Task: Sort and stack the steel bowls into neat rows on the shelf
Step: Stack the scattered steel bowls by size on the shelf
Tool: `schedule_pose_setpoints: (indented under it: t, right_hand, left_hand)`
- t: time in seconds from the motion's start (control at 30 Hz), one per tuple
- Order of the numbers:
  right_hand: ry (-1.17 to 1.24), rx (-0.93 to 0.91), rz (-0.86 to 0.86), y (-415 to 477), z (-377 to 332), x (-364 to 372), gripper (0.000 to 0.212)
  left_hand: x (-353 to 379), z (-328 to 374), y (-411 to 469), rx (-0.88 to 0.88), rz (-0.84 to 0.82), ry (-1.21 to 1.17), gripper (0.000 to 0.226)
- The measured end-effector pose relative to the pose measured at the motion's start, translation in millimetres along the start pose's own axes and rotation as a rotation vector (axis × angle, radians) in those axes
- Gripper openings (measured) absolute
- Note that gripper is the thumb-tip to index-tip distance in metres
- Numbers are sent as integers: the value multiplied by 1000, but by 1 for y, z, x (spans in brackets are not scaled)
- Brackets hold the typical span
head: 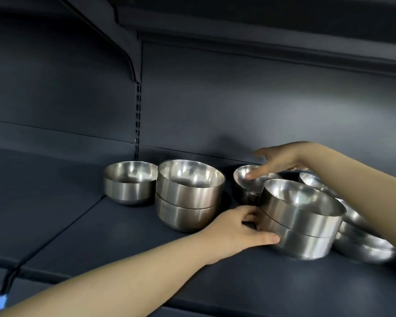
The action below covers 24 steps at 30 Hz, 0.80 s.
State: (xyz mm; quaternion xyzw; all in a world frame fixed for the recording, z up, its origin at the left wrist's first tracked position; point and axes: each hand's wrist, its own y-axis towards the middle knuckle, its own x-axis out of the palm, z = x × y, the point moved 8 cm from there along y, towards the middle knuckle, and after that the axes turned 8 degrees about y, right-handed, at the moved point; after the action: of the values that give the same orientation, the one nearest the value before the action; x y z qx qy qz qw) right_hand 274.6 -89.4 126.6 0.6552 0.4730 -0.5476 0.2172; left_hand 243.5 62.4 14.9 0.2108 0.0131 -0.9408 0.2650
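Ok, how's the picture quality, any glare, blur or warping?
Head view: bright glare spots inside the middle stack and the front stack; wide-angle distortion bends the seams of the back panel; the bottom-left corner is smeared with blur; light is dim, brightest upper right.

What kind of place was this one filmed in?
Probably a shop or stockroom: a dark metal shelf with a slotted upright and bracket, carrying several plain steel bowls, some nested in twos. The left hand grips one two-bowl stack.
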Motion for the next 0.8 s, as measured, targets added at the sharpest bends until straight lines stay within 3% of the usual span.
schedule_pose_setpoints:
  t: [0.3,0.53,0.67,0.8]
  right_hand:
    - [-41,60,-34,19,9,17,121]
    - [16,62,-53,33,10,23,111]
    - [37,46,-63,33,13,24,130]
    - [52,15,-67,34,9,24,135]
  left_hand:
    - [2,-10,6,33,-20,-132,40]
    - [2,-12,10,48,-10,-125,46]
    - [4,-11,8,40,-21,-116,50]
    - [2,-8,7,35,-24,-112,65]
